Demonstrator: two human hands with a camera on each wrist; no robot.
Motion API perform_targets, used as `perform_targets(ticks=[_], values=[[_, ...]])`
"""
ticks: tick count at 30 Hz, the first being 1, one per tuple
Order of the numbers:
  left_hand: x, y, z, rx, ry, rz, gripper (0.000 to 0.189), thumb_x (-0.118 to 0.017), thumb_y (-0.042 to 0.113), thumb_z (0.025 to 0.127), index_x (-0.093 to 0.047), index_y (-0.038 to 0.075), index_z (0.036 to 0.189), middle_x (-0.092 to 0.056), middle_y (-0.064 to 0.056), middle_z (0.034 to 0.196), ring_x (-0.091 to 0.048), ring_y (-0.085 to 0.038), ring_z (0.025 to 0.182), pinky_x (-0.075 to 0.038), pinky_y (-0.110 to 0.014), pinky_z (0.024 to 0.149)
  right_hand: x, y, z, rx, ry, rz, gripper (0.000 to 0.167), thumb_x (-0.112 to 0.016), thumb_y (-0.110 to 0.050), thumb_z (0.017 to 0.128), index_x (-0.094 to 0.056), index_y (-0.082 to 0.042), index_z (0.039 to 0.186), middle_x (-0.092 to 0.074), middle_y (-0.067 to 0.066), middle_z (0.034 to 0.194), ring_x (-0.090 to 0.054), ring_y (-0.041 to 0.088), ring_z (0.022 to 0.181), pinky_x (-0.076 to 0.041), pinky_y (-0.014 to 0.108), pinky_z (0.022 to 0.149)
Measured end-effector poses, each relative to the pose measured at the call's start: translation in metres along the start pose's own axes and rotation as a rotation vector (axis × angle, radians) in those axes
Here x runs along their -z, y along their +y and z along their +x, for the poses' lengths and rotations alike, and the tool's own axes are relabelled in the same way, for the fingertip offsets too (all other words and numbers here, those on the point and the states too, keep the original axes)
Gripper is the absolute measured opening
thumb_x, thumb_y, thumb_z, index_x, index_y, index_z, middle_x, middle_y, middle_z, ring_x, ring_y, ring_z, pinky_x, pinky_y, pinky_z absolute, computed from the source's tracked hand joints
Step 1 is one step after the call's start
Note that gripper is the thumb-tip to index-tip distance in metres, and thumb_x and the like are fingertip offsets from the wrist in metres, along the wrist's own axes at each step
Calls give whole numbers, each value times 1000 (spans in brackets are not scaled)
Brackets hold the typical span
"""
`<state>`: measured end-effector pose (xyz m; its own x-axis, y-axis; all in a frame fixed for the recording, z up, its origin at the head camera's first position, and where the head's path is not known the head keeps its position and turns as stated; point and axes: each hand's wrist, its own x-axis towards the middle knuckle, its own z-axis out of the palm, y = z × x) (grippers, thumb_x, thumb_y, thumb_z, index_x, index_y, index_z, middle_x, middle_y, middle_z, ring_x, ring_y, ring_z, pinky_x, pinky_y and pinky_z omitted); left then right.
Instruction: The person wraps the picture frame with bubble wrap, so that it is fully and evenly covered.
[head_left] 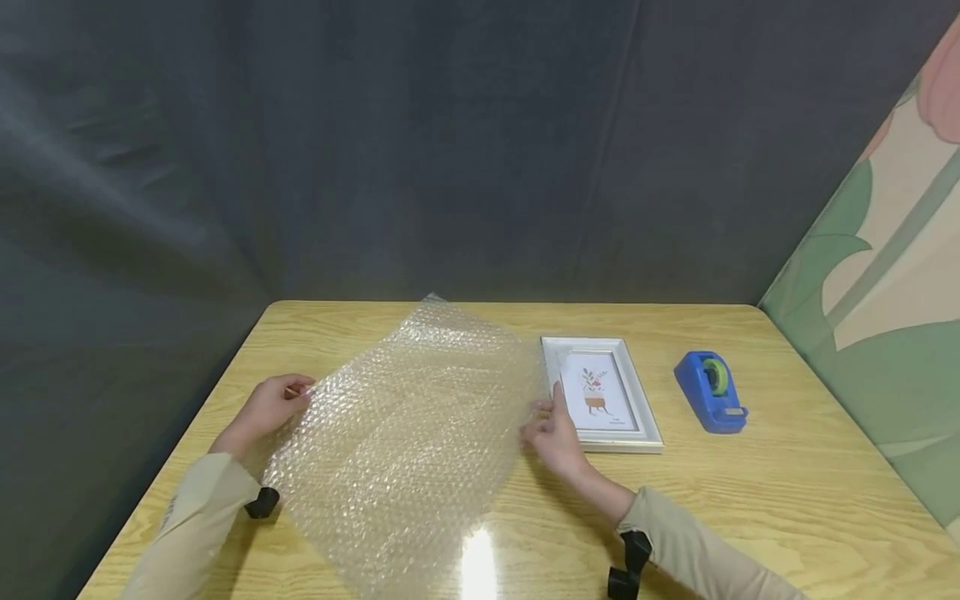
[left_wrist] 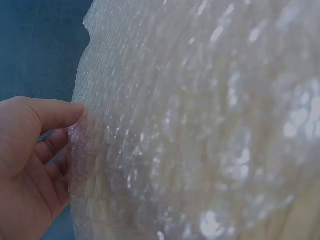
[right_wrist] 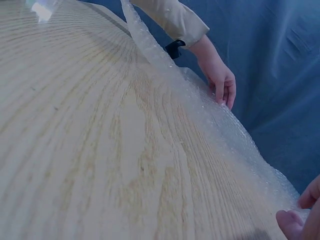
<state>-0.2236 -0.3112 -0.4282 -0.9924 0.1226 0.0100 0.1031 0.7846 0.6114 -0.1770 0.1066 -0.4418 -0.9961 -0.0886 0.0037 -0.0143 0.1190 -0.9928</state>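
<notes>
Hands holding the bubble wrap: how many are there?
2: the left hand at the left edge of the bubble wrap, the right hand at its right edge.

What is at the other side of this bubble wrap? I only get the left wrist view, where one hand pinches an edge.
Observer: The person's right hand holds the opposite edge of the bubble wrap.
Visitor: Is anything lying close to that hand?
Observer: Yes, a white picture frame lies right beside it.
Visitor: And what is farther right?
Observer: A blue tape dispenser sits there, apart from the frame.
</notes>
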Motion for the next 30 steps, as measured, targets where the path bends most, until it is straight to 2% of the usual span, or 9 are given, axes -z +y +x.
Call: perform_targets(ticks=[6,12,20,26,30], values=[[-4,0,3,-29,32,10,28,-54,4,89,-56,-7,115,-60,-18,97,-57,-31,88,-51,-37,68,1,-1,-3,12,10,-8,89,-48,17,77,14,7,139,-37,30,123,-57,11,65,-50,20,56],[-8,-2,5,-16,47,3,28,-54,4,89,-57,-6,114,-60,-19,99,-56,-31,89,-51,-39,70,1,-2,-3,18,20,-12,88,-48,17,77,14,7,139,-37,31,123,-56,7,63,-50,18,56],[-7,-8,1,-13,54,-9,27,-53,4,89,-57,-7,114,-60,-18,97,-56,-31,88,-50,-37,70,1,-2,-1,6,14,-22,87,-47,18,76,12,8,139,-38,33,123,-54,5,64,-50,18,57],[-6,-6,-1,11,62,-14,27,-53,4,89,-57,-6,114,-59,-18,97,-56,-30,87,-50,-36,69,2,-1,1,6,1,-69,87,-48,17,77,11,9,139,-39,34,122,-59,15,71,-53,23,61],[-6,-4,-2,26,58,-20,27,-53,5,89,-57,-6,114,-59,-19,99,-55,-29,87,-49,-35,69,3,-3,1,-22,-6,-80,88,-49,16,77,12,7,140,-39,32,124,-61,21,76,-54,24,62]])
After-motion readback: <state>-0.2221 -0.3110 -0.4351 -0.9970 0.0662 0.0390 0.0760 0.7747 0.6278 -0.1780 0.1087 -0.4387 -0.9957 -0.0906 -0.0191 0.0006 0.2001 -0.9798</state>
